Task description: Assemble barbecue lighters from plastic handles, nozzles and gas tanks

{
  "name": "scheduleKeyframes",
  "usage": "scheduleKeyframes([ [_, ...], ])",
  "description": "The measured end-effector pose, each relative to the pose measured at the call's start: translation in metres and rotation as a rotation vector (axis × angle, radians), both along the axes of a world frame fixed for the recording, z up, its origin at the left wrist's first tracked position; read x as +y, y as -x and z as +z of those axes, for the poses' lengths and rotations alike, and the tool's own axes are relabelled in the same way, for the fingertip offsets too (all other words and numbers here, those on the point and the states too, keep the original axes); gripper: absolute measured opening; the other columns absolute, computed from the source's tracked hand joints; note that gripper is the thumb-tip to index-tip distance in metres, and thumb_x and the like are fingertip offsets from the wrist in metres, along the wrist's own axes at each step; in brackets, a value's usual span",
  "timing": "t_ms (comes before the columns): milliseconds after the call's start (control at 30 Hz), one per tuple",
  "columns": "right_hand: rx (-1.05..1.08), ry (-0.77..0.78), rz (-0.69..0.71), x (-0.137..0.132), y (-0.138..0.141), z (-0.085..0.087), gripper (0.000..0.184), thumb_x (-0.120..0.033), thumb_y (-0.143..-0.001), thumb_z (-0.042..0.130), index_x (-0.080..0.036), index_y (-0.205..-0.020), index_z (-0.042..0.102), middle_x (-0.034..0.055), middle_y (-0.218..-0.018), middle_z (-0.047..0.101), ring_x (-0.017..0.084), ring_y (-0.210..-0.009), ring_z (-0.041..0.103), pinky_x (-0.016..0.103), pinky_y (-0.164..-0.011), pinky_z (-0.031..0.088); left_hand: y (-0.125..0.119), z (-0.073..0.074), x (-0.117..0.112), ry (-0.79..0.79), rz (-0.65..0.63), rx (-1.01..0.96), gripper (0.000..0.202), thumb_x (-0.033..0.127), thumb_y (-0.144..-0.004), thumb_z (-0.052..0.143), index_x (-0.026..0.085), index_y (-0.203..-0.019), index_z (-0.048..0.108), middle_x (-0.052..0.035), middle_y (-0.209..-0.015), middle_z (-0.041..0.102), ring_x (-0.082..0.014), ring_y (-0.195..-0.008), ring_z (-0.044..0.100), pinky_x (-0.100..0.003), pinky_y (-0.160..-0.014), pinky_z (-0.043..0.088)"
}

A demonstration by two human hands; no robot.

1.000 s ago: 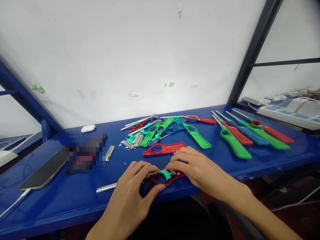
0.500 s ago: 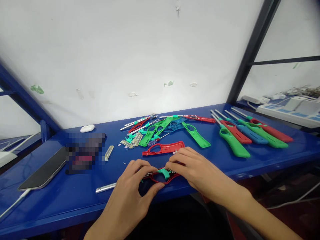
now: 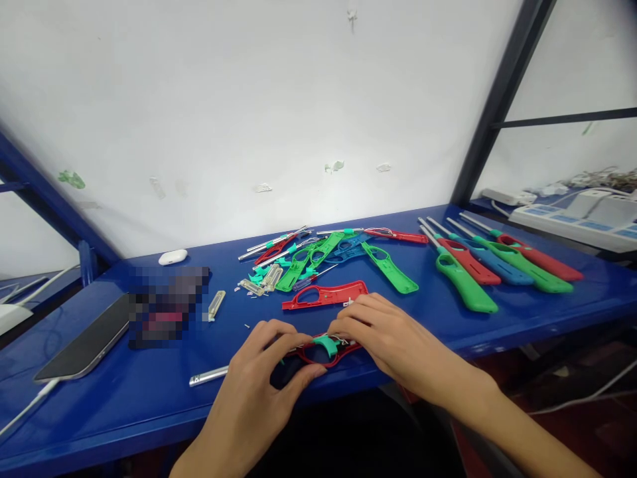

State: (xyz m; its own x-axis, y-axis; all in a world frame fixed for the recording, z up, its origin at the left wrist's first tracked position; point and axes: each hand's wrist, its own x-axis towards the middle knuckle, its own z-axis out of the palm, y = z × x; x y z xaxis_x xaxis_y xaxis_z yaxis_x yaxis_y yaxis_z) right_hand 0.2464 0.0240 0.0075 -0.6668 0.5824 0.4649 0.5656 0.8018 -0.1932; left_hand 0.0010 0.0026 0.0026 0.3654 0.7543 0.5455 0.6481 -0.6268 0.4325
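Near the table's front edge lies an opened red lighter [image 3: 328, 363] with a long metal tube [image 3: 208, 376] pointing left. My left hand [image 3: 261, 372] grips it around the front of the trigger loop, thumb below and fingers above. A green trigger [image 3: 327, 344] sits in the loop between my hands. The fingers of my right hand [image 3: 378, 332] are closed on the handle end, where thin wires show; exactly what the fingertips pinch is hidden. Just beyond lies a loose red half shell [image 3: 326, 295], with a small white part [image 3: 348, 302] by my right knuckles.
Several assembled lighters [image 3: 468, 285] lie at the right. Loose shells [image 3: 391, 265], tubes and green triggers are heaped at the back middle, with clear fuel tanks [image 3: 252, 287] and a screwdriver [image 3: 313, 279]. A phone [image 3: 87, 338] on a cable and a white earphone case [image 3: 172, 257] are at the left.
Both hands keep nearly the same hold on the red lighter. The whole view has shifted very slightly; no part has visibly been moved.
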Motion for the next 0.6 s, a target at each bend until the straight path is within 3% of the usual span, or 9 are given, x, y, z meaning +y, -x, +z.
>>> scheduleKeyframes([
  [233, 0.039, 0.019, 0.033, 0.0025, 0.0, -0.0014, 0.022, -0.005, -0.104, 0.053, -0.018, -0.117, 0.065, 0.0054, -0.11, 0.069, 0.021, -0.101, 0.06, 0.038, -0.094, 0.048, 0.0007, 0.0005, -0.0018, 0.035, 0.016, 0.014, 0.018, 0.026, -0.091, 0.08, 0.025, -0.108, 0.075, -0.0028, -0.101, 0.069, -0.0217, -0.091, 0.067, -0.034, -0.081, 0.057],
  [600, 0.03, 0.082, 0.026, 0.0001, 0.0014, 0.0055, 0.034, 0.006, -0.098, 0.054, -0.019, -0.116, 0.07, 0.0049, -0.11, 0.068, 0.022, -0.104, 0.059, 0.037, -0.095, 0.047, -0.0007, 0.0015, -0.0001, 0.108, 0.039, 0.05, 0.016, 0.029, -0.092, 0.077, 0.023, -0.108, 0.075, -0.005, -0.107, 0.062, -0.0223, -0.093, 0.068, -0.035, -0.082, 0.058],
])
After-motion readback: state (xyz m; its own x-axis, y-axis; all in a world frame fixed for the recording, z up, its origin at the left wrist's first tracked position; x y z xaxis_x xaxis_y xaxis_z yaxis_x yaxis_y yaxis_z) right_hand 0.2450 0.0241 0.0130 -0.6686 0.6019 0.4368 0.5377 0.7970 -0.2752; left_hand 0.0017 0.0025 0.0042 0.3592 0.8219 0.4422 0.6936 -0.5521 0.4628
